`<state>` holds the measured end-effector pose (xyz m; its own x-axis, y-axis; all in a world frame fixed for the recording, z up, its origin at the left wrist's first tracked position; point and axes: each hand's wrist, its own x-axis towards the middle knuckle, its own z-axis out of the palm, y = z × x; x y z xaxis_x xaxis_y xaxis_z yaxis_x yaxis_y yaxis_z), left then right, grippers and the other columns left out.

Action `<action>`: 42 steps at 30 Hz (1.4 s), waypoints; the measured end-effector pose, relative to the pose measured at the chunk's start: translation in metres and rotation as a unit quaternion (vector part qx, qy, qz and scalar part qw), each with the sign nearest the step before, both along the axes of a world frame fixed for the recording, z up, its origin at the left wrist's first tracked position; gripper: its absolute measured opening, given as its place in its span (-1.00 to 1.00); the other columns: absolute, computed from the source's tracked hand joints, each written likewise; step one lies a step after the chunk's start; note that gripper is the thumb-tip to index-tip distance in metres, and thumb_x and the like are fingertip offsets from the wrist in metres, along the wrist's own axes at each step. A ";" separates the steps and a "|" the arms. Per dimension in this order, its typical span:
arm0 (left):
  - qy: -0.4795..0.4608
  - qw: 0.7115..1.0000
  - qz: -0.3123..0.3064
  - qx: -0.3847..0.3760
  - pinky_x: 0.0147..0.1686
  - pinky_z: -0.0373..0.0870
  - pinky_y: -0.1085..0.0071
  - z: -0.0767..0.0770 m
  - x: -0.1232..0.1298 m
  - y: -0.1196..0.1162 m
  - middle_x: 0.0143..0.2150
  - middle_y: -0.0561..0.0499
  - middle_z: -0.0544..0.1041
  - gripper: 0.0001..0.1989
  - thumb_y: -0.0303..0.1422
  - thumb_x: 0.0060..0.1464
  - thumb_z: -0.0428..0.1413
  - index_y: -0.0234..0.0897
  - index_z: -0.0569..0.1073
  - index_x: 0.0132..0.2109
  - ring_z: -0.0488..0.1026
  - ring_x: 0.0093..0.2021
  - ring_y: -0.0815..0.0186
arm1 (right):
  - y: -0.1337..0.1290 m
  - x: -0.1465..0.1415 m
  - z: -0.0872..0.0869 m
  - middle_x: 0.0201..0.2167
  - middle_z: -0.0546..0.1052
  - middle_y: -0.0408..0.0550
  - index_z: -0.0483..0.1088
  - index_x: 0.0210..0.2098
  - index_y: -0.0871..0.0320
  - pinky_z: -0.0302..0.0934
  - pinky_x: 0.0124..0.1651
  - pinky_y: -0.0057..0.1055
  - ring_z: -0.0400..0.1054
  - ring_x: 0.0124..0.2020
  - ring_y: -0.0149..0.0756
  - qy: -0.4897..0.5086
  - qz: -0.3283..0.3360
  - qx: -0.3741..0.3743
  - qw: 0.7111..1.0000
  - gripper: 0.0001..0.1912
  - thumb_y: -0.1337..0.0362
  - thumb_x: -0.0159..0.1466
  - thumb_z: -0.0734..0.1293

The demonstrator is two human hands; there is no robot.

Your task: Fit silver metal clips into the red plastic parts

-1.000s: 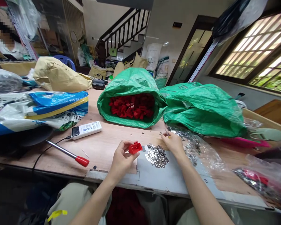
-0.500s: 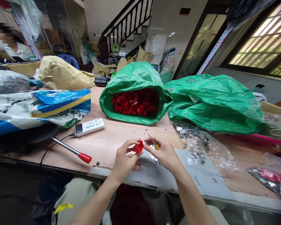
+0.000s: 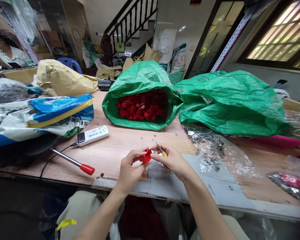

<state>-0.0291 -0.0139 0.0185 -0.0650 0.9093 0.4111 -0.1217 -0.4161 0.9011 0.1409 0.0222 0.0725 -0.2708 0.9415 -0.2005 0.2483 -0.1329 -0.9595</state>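
My left hand (image 3: 130,169) pinches a small red plastic piece (image 3: 146,156) between thumb and fingers, with its hollow side turned to the right. In my right hand (image 3: 173,161) is a slim pointed tool with a yellow grip (image 3: 164,154), its thin metal tip pointing up and to the left. The right thumb and fingertips also meet the right edge of the red piece. Whatever lies between those fingertips is too small to make out. Shiny small metal parts (image 3: 168,167) lie partly hidden under the right hand.
A green woven sack (image 3: 140,75) holds many red pieces (image 3: 142,106). Another green sack (image 3: 230,103) lies right, behind a clear bag of metal parts (image 3: 212,153). Left are a white device (image 3: 93,135), a red-handled lever (image 3: 87,169) and a blue-white bag (image 3: 62,110). A person (image 3: 12,53) sits far left.
The camera view has shifted slightly. Both hands stay together at the red piece, and the pointed tool is tilted a little more to the left.
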 end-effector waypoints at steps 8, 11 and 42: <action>-0.038 0.999 0.002 0.009 0.08 0.56 0.18 0.007 -0.003 0.001 -0.04 -0.10 0.65 -0.77 -0.50 -0.02 0.34 -0.25 0.53 -0.18 0.56 0.09 0.11 | -0.004 0.002 -0.008 -0.65 0.12 -0.36 0.44 -0.33 0.18 -0.33 -0.69 -0.57 -0.30 -0.67 -0.59 0.152 0.043 -0.099 0.982 -0.57 -0.08 0.15 0.48; -0.045 0.999 0.001 0.009 0.06 0.57 0.20 0.008 -0.003 0.001 -0.05 -0.08 0.65 -0.77 -0.52 -0.04 0.34 -0.24 0.54 -0.20 0.57 0.07 0.12 | -0.004 0.004 -0.007 -0.71 0.01 -0.39 0.46 -0.39 0.20 -0.28 -0.68 -0.54 -0.28 -0.69 -0.57 0.107 0.036 -0.053 0.992 -0.55 -0.12 0.20 0.42; -0.081 0.979 -0.108 -0.151 -0.12 0.57 0.33 0.012 -0.006 -0.002 -0.18 -0.08 0.67 -0.66 -0.34 -0.13 0.43 -0.26 0.44 -0.27 0.63 -0.13 0.18 | -0.010 0.036 -0.004 -0.43 0.55 -0.02 0.50 -0.40 0.18 0.01 -0.62 -0.45 0.16 -0.66 -0.45 -0.015 -0.057 0.063 0.996 -0.55 -0.13 0.21 0.37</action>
<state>-0.0351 -0.0163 0.0300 0.0996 0.9876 0.1213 -0.3298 -0.0822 0.9404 0.1766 0.0125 0.0688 -0.1572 0.9840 -0.0844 0.2681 -0.0398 -0.9626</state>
